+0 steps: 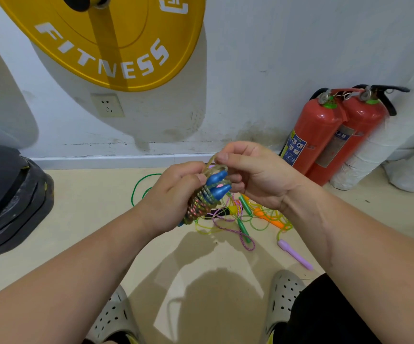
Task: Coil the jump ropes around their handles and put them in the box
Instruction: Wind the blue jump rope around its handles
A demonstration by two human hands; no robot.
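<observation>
A: In the head view, how far are we with the task?

B: Our left hand (173, 194) grips the two blue handles (217, 184), and the speckled rope (198, 207) is already wound round them many times. Our right hand (253, 175) pinches this rope at the far end of the bundle, so we judge the coil nearly finished.

A: And what is left?

B: Much. On the floor (89, 219), just beyond our hands, lies a tangle of other ropes (238, 219), with a purple handle (294, 255) to the right and a green loop (138, 189) to the left, all uncoiled. We see no box here.
</observation>
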